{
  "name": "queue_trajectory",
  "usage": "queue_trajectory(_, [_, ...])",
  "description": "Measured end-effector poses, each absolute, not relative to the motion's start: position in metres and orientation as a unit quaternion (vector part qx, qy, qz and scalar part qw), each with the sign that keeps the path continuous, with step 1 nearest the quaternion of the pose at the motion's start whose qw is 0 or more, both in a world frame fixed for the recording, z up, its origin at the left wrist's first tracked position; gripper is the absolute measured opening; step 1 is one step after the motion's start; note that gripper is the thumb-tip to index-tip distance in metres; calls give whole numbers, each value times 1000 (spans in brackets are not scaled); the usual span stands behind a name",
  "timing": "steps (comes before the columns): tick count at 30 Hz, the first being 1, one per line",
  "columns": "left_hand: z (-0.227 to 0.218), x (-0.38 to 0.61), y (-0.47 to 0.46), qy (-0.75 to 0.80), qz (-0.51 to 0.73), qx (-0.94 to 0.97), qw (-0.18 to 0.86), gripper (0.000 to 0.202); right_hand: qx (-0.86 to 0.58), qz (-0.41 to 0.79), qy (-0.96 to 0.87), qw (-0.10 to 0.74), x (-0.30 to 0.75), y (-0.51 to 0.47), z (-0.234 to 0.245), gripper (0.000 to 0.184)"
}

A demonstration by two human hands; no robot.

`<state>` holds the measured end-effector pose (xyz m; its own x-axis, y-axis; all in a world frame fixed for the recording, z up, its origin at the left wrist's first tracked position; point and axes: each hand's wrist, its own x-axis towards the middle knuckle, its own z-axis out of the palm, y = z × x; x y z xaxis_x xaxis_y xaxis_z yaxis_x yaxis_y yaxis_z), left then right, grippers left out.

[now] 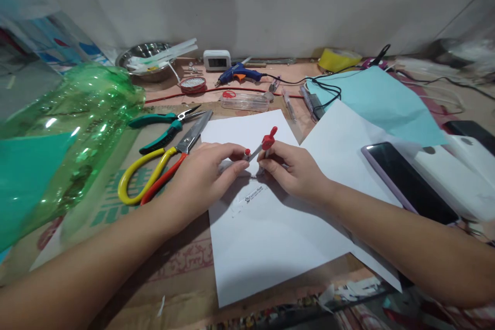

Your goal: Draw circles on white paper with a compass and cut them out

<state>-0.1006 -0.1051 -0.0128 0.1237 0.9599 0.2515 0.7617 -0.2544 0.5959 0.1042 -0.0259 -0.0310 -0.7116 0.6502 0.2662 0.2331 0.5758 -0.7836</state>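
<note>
What looks like a small drawing compass (268,141), with a red hinge and knob on top, stands tilted over a white paper sheet (278,237). My right hand (296,167) pinches one leg just under the red hinge. A pale leg slants down leftward from the hinge to my left hand (211,170), whose thumb and forefinger close round a slim red-tipped piece (247,152) at that end. My fingers hide the lower ends, so contact with the paper cannot be made out. Small dark print shows on the sheet below my hands.
Left lie yellow-and-red scissors (147,178), green-handled pliers (160,131) and a green plastic bottle piece (77,129). Behind are a metal bowl (145,75), a blue glue gun (240,73) and yellow tape (339,60). Right are a phone (412,180) and light-blue paper (375,103).
</note>
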Motion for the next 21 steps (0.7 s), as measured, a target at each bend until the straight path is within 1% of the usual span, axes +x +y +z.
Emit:
queue_trajectory(3, [-6, -107, -105, 605, 285, 724, 171, 20, -268, 360, -854, 263, 104, -26, -31, 10])
queue_trajectory(10, [10, -116, -101, 623, 254, 692, 264, 15, -258, 327, -871, 260, 104, -25, -33, 10])
queue_trajectory(21, [13, -117, -103, 640, 210, 701, 235, 20, -243, 309, -885, 251, 101, -24, -31, 12])
